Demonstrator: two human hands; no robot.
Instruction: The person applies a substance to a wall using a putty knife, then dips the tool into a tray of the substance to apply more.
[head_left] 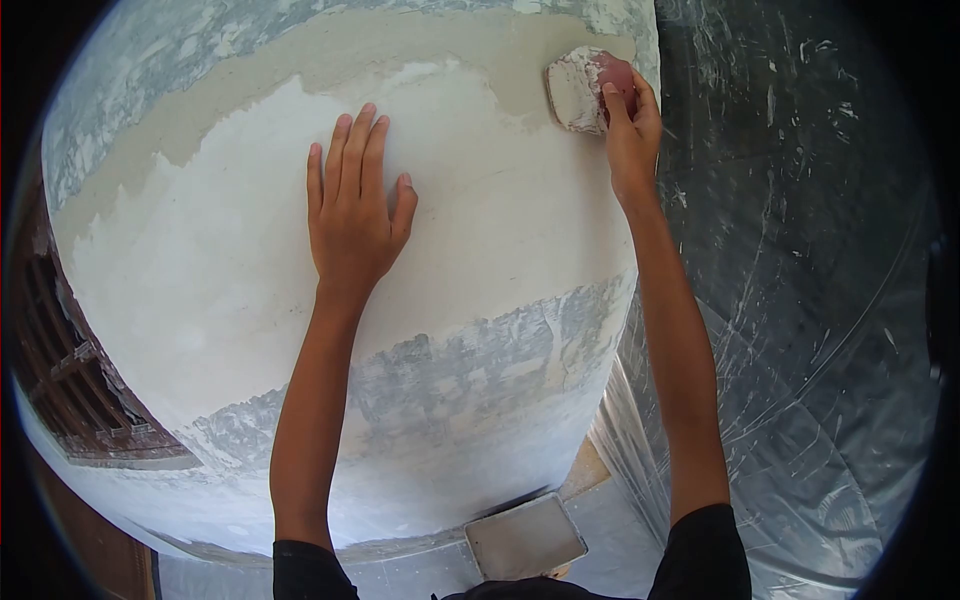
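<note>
My left hand point(352, 205) lies flat against the plastered wall point(240, 230), its fingers stretched up and the thumb out to the side; it holds nothing. Near the wall's upper right edge, my right hand point(634, 135) grips a reddish sponge point(578, 92) thickly caked with whitish plaster. The thumb rests on the near face of the sponge, and the fingers wrap round its right side. Around the sponge runs a darker, damp-looking band of plaster point(400, 45) that arcs across the top of the smooth white area.
Plastic sheeting point(800, 300), spattered white, hangs along the wall's right edge. A tray point(526, 538) with greyish contents sits below, near my body. At left is a brown slatted opening point(75, 370). Rougher grey-blue wall point(440, 390) shows below the smooth area.
</note>
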